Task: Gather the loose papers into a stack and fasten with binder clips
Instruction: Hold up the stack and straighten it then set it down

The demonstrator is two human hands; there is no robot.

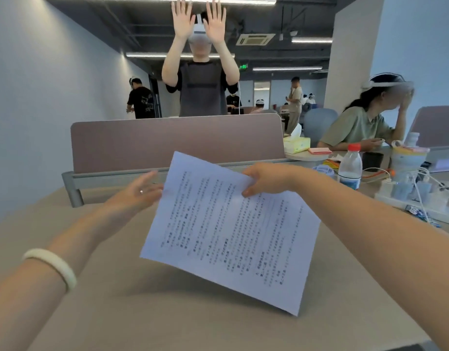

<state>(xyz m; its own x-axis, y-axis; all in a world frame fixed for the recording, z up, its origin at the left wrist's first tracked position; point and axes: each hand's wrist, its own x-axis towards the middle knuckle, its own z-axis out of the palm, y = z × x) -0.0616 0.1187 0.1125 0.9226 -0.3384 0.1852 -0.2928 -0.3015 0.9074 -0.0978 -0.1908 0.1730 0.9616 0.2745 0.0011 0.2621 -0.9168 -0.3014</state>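
Note:
A white printed sheet of paper hangs tilted above the beige desk, its text running sideways. My right hand pinches the sheet's far right edge, thumb on top. My left hand, with a ring on one finger, is open with fingers spread at the sheet's left edge, touching or nearly touching it. I cannot tell whether more sheets lie behind the top one. No binder clip is in view.
A mauve divider panel closes the desk's far side. At the right stand a water bottle, a tissue box, cups and a power strip with cables. One person stands behind the divider; another sits at right.

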